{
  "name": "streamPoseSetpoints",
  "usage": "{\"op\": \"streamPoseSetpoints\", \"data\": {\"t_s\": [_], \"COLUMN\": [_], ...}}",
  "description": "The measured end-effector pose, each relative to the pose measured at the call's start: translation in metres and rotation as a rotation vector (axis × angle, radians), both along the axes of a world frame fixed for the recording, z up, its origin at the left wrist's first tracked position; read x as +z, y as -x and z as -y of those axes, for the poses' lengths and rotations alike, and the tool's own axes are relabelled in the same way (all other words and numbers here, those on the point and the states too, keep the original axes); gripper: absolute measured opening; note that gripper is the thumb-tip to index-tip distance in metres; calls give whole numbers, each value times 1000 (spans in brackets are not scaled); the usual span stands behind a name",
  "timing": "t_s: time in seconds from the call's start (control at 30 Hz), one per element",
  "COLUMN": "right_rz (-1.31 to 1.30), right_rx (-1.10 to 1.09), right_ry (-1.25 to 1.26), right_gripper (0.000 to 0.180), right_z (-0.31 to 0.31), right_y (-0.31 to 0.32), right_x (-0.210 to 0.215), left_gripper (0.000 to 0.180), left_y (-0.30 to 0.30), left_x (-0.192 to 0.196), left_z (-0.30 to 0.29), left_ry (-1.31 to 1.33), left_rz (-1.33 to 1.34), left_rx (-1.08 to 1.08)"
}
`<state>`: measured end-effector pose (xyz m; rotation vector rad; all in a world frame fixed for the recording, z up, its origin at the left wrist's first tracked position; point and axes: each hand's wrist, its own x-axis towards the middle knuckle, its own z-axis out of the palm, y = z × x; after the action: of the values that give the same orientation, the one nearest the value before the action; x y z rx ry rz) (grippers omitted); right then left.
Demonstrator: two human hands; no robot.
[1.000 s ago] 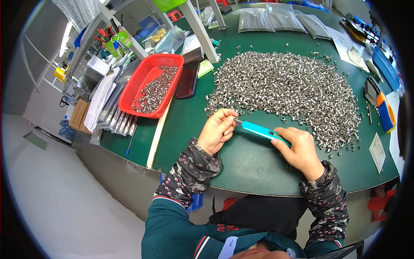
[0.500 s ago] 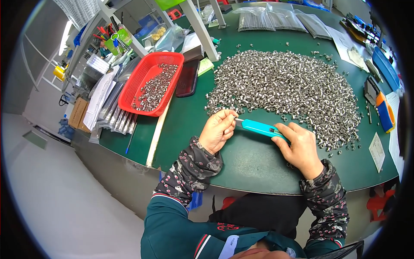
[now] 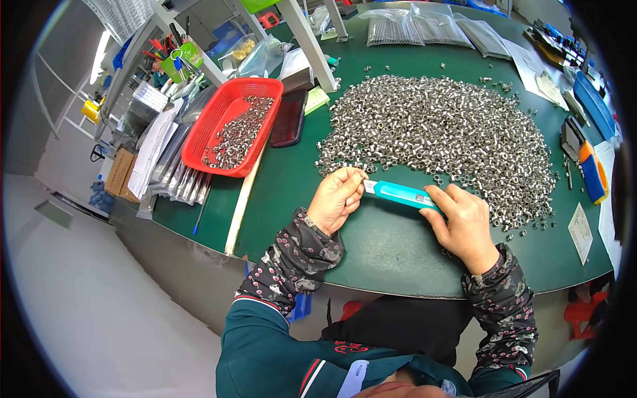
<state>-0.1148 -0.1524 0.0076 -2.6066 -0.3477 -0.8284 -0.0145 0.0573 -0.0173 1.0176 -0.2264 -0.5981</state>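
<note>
In my right hand is a teal utility knife, gripped at its rear end between thumb and fingers. Its blade end points left, up against the fingertips of my left hand. That hand is closed in a pinch with the fingers curled; whatever sits between thumb and forefinger is too small and covered to make out. Just beyond both hands spreads a large heap of small metal rings on the green table. More such rings lie in a red plastic basket to the left.
Beside the basket are a dark phone-like slab and a pale wooden strip. Bagged metal tubes lie at the far edge. On the right are an orange and blue tool, a paper card and a blue tray.
The knife has turned slightly in my right hand, so its blade end shows lighter now. It has shifted a little up at the left fingertips. Both hands have barely moved.
</note>
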Motion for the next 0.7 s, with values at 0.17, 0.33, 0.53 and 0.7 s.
{"op": "streamPoseSetpoints", "data": {"t_s": [0.17,0.33,0.53,0.7], "right_rz": [4,24,35,37], "right_rx": [-10,0,-1,0], "right_ry": [18,38,48,50], "right_gripper": [26,27,28,29], "right_z": [0,0,0,0], "right_y": [1,0,1,1], "right_x": [1,3,3,3], "left_gripper": [13,12,11,11], "left_y": [0,-1,1,1], "left_x": [0,0,3,2], "left_z": [1,-1,1,1], "left_ry": [-39,-58,-87,-114], "left_rz": [21,37,59,75], "left_rx": [8,24,42,52]}}
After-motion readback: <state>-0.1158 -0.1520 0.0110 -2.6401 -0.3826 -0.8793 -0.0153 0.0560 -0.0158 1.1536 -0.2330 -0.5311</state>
